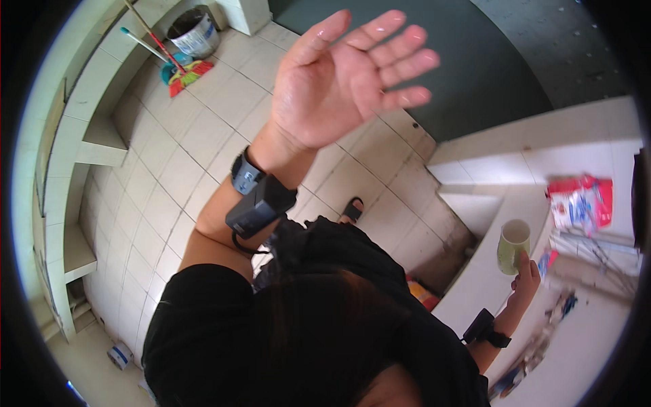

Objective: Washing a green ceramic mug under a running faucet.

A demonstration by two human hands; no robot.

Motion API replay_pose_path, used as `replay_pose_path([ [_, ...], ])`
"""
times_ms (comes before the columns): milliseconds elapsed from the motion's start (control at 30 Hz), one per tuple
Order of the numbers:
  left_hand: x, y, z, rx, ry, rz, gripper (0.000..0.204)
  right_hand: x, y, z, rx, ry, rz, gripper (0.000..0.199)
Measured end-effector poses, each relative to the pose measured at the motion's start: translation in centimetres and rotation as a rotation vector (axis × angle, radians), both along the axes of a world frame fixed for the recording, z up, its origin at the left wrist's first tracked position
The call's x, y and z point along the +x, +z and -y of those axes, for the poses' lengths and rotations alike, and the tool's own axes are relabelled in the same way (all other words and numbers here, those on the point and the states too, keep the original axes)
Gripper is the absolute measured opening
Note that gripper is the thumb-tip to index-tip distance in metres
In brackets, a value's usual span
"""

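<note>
My left hand (346,81) is raised, palm facing up toward me, with its fingers spread and nothing in it. Its skin glistens and looks wet. On that forearm sit a watch (245,171) and a black box-shaped device (261,207). Low on the right, my right hand (525,277) is closed on a pale green mug (512,251), apparently by its handle side. The mug stands upright, its open rim tilted into view; what it contains cannot be made out. A black band (498,339) and a small device are on the right wrist.
A pale ledge (481,271) runs beside the mug, with a red-and-white package (582,203) near it. At the upper left stand a bucket (194,32) and a red-and-green broom (188,76) on the tiled floor (203,146). A dark green panel (475,68) fills the upper right.
</note>
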State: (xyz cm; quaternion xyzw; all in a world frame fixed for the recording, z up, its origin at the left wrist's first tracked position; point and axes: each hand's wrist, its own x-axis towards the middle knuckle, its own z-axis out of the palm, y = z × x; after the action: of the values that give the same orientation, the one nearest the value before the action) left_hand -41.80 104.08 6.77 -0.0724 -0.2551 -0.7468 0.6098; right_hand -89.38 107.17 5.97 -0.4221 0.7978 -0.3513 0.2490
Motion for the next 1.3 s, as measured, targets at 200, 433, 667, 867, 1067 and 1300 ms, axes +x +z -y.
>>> replay_pose_path([
  [200, 2.4, 1.3, 8.5, -0.278, -0.050, 0.025, 0.042, 4.5, -5.1, 15.9, -0.098, 0.426, -0.128, 0.038],
  [433, 12.7, -1.0, 13.4, -0.042, 0.245, -0.021, 0.039, 15.2, -9.2, 31.2, 0.170, 0.554, -0.112, 0.036],
  [667, 21.3, -6.6, 18.3, 0.658, 0.439, 0.483, 0.038, 24.9, -13.4, 39.9, 0.335, 0.544, -0.035, 0.032],
  [867, 21.7, -17.0, 25.9, 1.338, 0.410, 0.428, 0.030, 30.4, -14.6, 46.0, 0.409, 0.452, 0.021, 0.033],
  [1067, 24.9, -25.3, 36.9, 1.061, 0.899, 1.565, 0.025, 28.1, -19.3, 53.6, 0.318, 0.450, -0.189, 0.040],
  [1300, 40.4, -35.5, 48.4, 0.442, -0.531, 2.319, 0.044, 31.7, -25.4, 65.3, 0.515, 0.080, 0.047, 0.041],
])
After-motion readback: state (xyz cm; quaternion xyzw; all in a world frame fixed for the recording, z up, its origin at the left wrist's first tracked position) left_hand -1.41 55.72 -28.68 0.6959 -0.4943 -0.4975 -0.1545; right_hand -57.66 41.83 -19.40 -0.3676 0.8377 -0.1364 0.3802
